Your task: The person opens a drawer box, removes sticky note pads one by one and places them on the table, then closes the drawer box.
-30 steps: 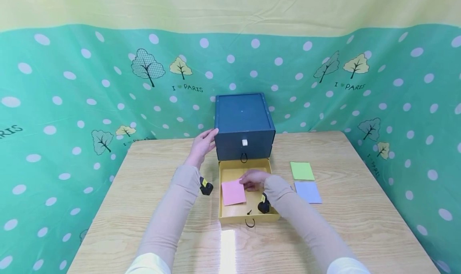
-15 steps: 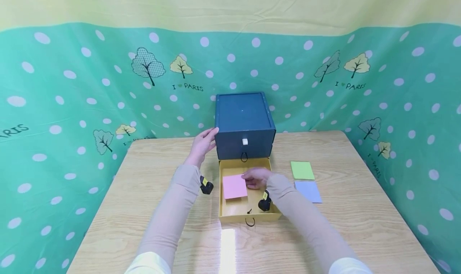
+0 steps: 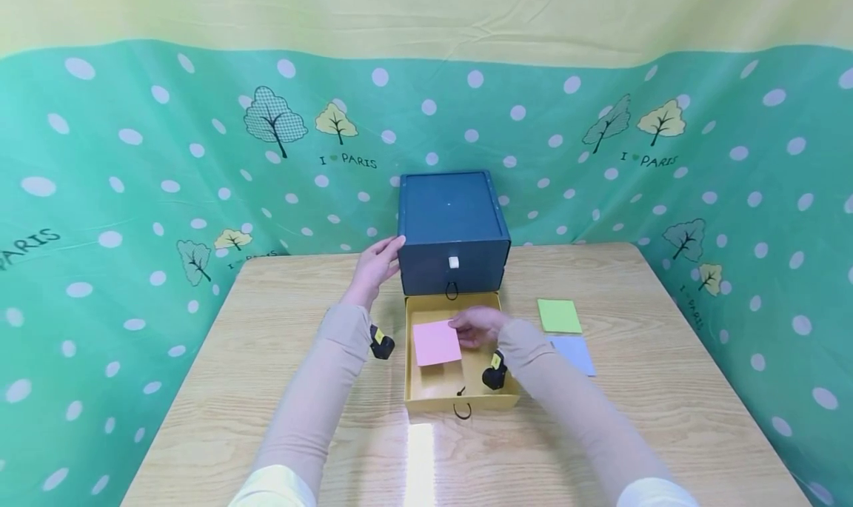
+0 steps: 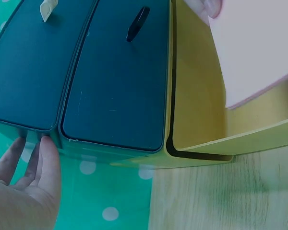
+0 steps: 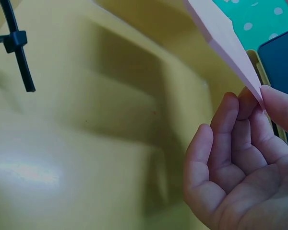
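Observation:
My right hand (image 3: pixel 478 326) pinches a pad of pink sticky notes (image 3: pixel 436 343) by its corner, between thumb and fingers. The pad is raised over the floor of the pulled-out yellow drawer (image 3: pixel 440 396), and its shadow falls on that floor in the right wrist view (image 5: pixel 129 62). My left hand (image 3: pixel 375 269) touches the left side of the dark blue drawer unit (image 3: pixel 453 211) with straight fingers, as the left wrist view also shows. The unit's upper drawers are closed, one with a white pull tab (image 3: pixel 453 263), one with a black loop (image 3: pixel 452 291).
A green sticky-note pad (image 3: pixel 559 316) and a blue one (image 3: pixel 574 354) lie on the wooden table (image 3: pixel 300 300), right of the yellow drawer. A black cable tie (image 5: pixel 17 43) sticks through the drawer front. A polka-dot curtain (image 3: pixel 360 218) stands behind the unit.
The pink pad has risen a little from the drawer floor and shifted slightly right with my right hand. My left hand keeps its place on the unit.

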